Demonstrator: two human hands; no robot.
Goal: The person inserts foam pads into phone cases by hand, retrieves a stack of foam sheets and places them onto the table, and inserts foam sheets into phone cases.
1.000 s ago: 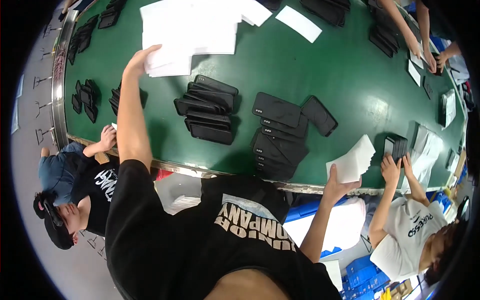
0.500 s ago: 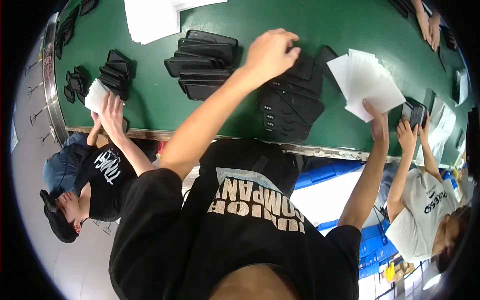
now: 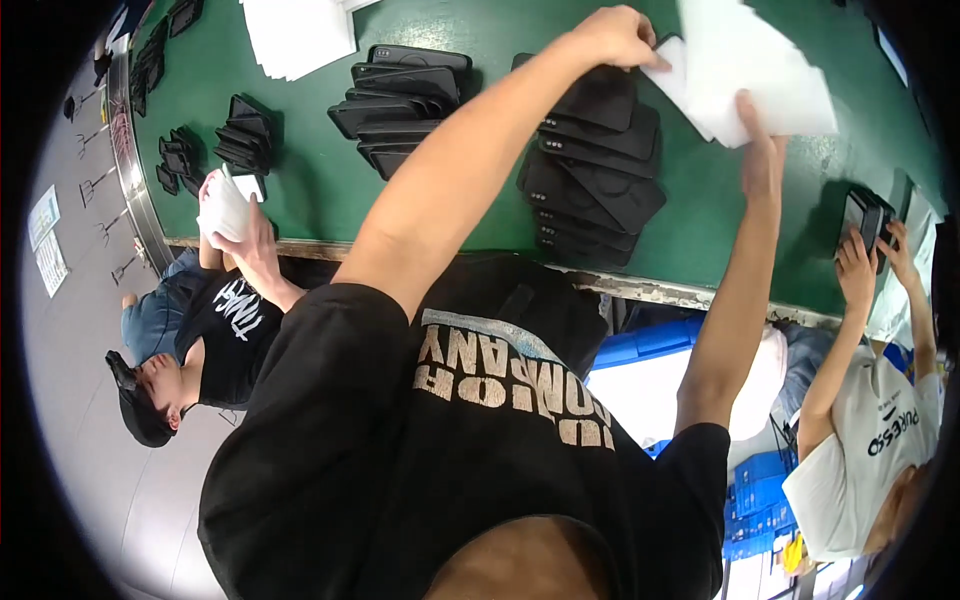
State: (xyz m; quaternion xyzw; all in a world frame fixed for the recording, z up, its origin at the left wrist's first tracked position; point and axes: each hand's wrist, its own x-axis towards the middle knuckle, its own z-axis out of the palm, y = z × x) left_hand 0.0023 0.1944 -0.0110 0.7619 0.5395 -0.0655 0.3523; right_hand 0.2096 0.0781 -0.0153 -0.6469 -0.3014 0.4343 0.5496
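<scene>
Sheet, single and white (image 3: 678, 88), sits on the far right side of the overlapped black phone cases (image 3: 603, 170), my landmark; it seems to lie over another dark case, mostly hidden. Left hand (image 3: 615, 38), reaching across above the landmark: fingers narrow at the sheet's corner; pinching or only pressing, I cannot tell. Right hand (image 3: 762, 165), right of the landmark: thumb across a wide fan of white sheets (image 3: 755, 75), blurred.

Risks, my judgement: neighbouring sheets could cling, so two come away together. Only my thumb shows over the fan; a slack grip could spill it onto the green worktop (image 3: 490, 215). A low left forearm could nudge the landmark's top cases, or the row of cases (image 3: 405, 95) to its left.
</scene>
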